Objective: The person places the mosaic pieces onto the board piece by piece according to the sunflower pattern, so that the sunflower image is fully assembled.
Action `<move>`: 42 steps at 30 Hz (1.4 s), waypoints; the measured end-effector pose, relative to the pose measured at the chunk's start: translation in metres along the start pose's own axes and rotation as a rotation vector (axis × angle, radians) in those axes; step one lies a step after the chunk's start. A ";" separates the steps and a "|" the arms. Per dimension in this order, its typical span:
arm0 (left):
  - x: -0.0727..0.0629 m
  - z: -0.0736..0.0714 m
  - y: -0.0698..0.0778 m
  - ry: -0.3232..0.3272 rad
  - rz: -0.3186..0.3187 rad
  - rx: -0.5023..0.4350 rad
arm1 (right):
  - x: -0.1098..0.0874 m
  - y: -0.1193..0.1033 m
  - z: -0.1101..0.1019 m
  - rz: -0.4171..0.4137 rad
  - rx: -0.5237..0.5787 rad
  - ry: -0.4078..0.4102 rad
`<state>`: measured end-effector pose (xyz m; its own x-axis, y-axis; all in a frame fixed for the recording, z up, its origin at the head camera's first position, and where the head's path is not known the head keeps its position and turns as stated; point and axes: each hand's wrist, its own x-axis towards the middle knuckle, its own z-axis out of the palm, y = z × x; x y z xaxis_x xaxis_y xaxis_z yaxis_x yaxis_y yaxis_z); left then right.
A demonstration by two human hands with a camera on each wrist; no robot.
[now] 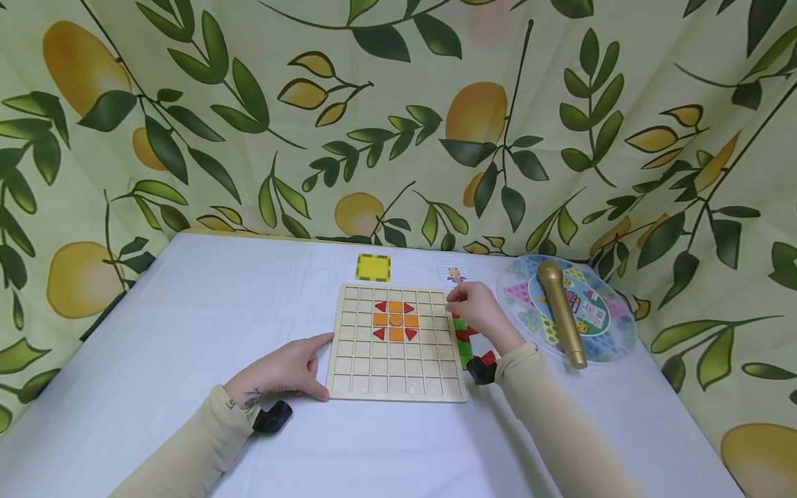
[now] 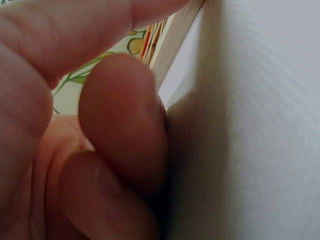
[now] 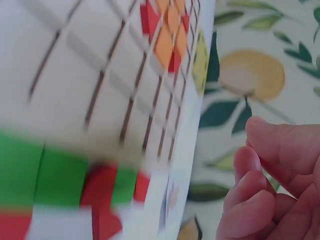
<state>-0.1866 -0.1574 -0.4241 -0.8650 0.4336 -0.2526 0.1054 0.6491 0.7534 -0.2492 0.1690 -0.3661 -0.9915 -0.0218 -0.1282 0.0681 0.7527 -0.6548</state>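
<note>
Floral-leaf curtain [image 1: 236,166] fills the background; white-covered table [image 1: 180,325] in front. Wooden grid board [image 1: 369,366] lies flat near mid-table, between the hands. Clear round disc with colored prints [image 1: 607,339] at right, well apart from left hand. Left hand [image 1: 283,370]: thumb and index spread apart, both touching the board's left side, thumb at the near corner. Right hand [image 1: 479,311]: by the board's right edge, thumb and fingertips pressed together, seemingly pinching a red piece [image 3: 268,173]; only a thin sliver shows, shape can't be told. Gold microphone [image 1: 563,315] lies across the disc. Green pieces [image 1: 465,354] and loose red pieces [image 1: 488,357] just beside the board's right edge, partly behind the right hand. Yellow square [image 1: 373,268] just beyond the board's far edge; small picture card [image 1: 454,275] to its right. On the grid: four orange squares [image 1: 396,334] in a cross round one orange circle [image 1: 396,320], four red triangles [image 1: 411,334] at the corners.
</note>
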 end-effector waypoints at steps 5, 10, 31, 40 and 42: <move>0.000 0.000 0.001 0.004 -0.006 0.004 | -0.001 0.023 -0.015 0.058 -0.060 0.011; 0.000 0.000 0.002 0.005 -0.013 0.002 | -0.005 0.041 -0.018 0.125 -0.079 -0.019; 0.000 0.000 0.001 0.007 -0.018 -0.001 | 0.010 0.046 0.010 0.129 -0.218 -0.054; 0.000 0.000 -0.002 0.003 0.016 -0.002 | 0.012 0.043 0.007 0.100 -0.227 -0.110; 0.000 0.000 -0.002 0.002 0.017 -0.003 | 0.011 0.042 0.006 0.093 -0.239 -0.125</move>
<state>-0.1870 -0.1586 -0.4258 -0.8641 0.4434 -0.2381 0.1191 0.6399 0.7592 -0.2571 0.1962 -0.3991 -0.9599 -0.0148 -0.2799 0.1156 0.8888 -0.4436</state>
